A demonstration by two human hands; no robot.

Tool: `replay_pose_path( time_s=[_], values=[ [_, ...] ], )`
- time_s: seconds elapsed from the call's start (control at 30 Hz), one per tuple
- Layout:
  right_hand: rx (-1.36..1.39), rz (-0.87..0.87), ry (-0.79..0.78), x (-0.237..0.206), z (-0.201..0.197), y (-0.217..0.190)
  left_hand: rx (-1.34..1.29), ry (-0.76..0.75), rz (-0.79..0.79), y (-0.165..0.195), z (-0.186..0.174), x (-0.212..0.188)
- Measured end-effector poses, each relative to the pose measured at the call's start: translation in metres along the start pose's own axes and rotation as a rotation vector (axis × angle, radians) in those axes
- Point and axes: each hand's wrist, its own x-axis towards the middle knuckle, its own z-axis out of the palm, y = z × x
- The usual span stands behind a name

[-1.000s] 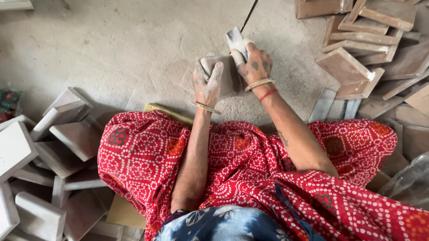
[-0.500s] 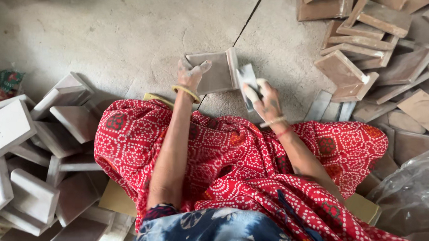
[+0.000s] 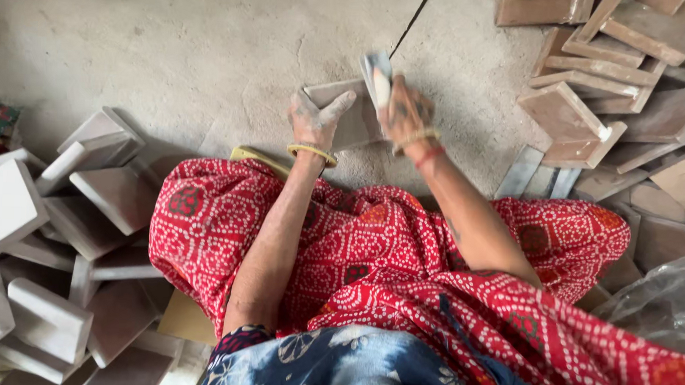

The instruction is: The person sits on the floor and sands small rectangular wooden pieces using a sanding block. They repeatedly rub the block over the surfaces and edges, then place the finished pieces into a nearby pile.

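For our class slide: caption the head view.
Left hand steadies a grey tile while right hand holds a small pad.

Tile workshop floor: bare concrete floor (image 3: 173, 50), heaps of unfired clay tiles (image 3: 612, 88) both sides.
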Motion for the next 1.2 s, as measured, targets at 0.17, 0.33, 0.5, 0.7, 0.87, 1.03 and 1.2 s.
replay_pose_path(
  time_s=[0.17, 0.33, 0.5, 0.7, 0.87, 1.03, 1.2],
  values=[
    [0.058, 0.245, -0.234, 0.015, -0.007, -0.011, -0.024, -0.053, -0.102, 0.004, -0.006, -0.005],
    [-0.017, 0.213, -0.166, -0.071, -0.013, -0.011, -0.177, -0.066, -0.054, 0.003, -0.003, -0.004],
    [-0.074, 0.142, -0.173, -0.02, -0.006, -0.002, -0.202, -0.069, 0.013, 0.003, 0.005, 0.001],
    [-0.005, 0.18, -0.096, 0.054, -0.02, -0.013, -0.114, -0.094, -0.006, 0.005, 0.001, 0.005],
    [0.066, 0.131, 0.028, -0.063, -0.023, -0.021, -0.174, -0.076, -0.057, 0.006, 0.001, 0.003],
    [-0.016, 0.069, -0.056, -0.158, -0.024, -0.01, -0.278, -0.044, -0.026, 0.009, -0.002, 0.001],
    [0.539, 0.272, 0.083, -0.163, -0.047, 0.005, -0.115, -0.049, 0.24, 0.012, -0.01, 0.005]
  ],
)
